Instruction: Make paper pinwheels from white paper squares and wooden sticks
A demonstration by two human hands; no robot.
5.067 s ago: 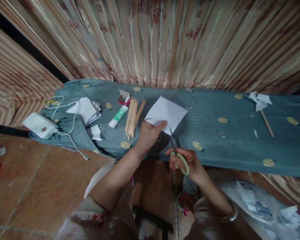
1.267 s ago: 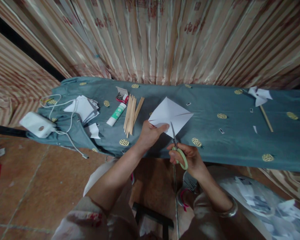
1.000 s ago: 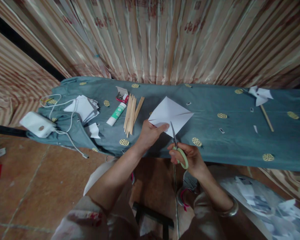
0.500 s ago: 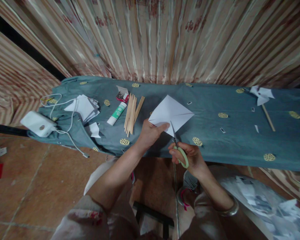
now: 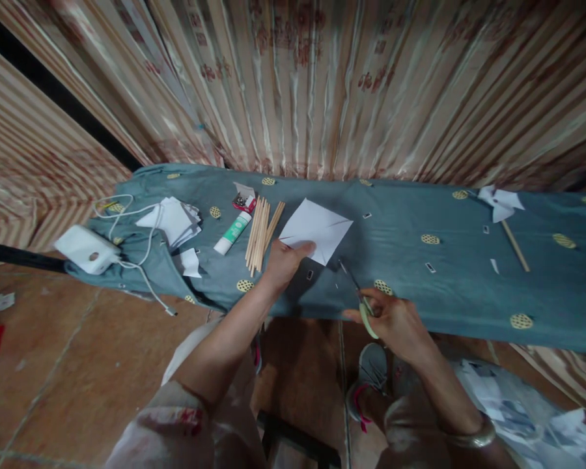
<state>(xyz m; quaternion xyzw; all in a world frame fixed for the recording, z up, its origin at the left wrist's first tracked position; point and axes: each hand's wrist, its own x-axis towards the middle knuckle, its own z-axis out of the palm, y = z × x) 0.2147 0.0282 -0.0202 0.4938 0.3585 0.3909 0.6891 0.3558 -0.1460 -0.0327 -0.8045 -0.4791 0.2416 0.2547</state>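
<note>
A white square of paper [image 5: 317, 225] with cuts running in from its corners is pinched at its near left side by my left hand [image 5: 286, 260], thumb on top. Green-handled scissors [image 5: 365, 312] are in my right hand [image 5: 393, 319], a little to the right of the paper and apart from it. Their blades point up and left. Left of the paper lie a bundle of wooden sticks [image 5: 258, 234], a green and white glue stick [image 5: 233, 233] and a small red box [image 5: 244, 198] of tiny metal pieces.
A stack of white paper [image 5: 173, 221] and a white power bank [image 5: 86, 250] with cables occupy the left of the blue-green cloth [image 5: 400, 267]. A paper pinwheel [image 5: 502, 203] on a stick lies at right. A clear bag of paper scraps [image 5: 522, 410] stands at lower right.
My right hand has drawn the scissors out of the paper, down and to the right. My left hand has shifted the paper left and turned it slightly. The view has tilted a little.
</note>
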